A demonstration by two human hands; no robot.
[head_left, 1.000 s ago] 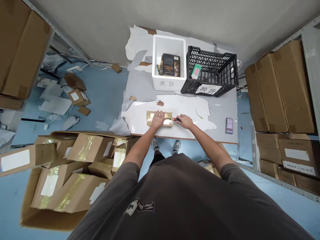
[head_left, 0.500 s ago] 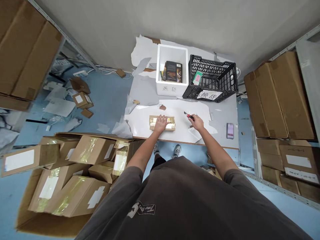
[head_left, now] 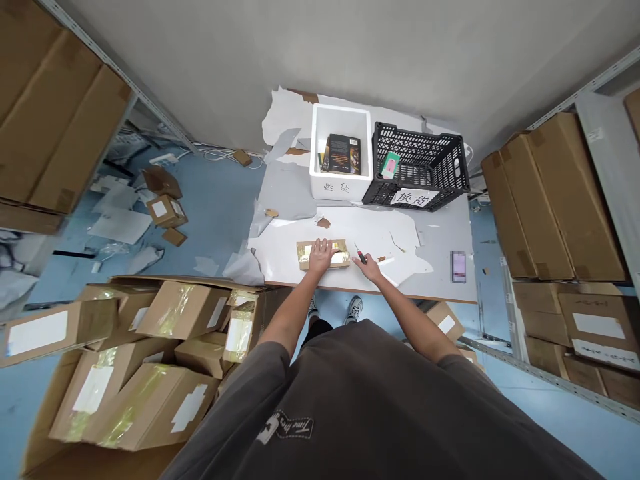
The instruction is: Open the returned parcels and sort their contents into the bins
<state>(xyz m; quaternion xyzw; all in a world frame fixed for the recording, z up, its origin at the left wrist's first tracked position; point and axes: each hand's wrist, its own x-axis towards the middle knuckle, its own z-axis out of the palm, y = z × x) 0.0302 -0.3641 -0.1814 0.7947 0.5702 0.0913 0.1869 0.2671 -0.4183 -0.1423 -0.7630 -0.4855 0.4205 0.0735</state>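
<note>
A small cardboard box [head_left: 341, 259] wrapped in shiny yellowish tape lies near the table's front edge. Across its top rests my left hand [head_left: 321, 256], palm down with fingers stretched out and a little apart. Just right of the box, my right hand [head_left: 369, 267] is closed around a red and black utility knife [head_left: 361, 255]. The knife's blade points away from me, towards the upper left, apart from the box. My right fingers hide part of the handle.
A white foam box [head_left: 341, 189] with books [head_left: 344, 155] stands at the table's back, beside a black plastic crate [head_left: 445, 167] holding a green packet [head_left: 390, 165]. A phone [head_left: 458, 267] lies at right. Taped parcels [head_left: 145, 407] fill a large carton at left. Shelves with cartons [head_left: 555, 200] flank the table.
My right hand has brought the utility knife left, close to the box's right end, and turned its blade more forward. My left hand stays on the box. The camera view has shifted slightly.
</note>
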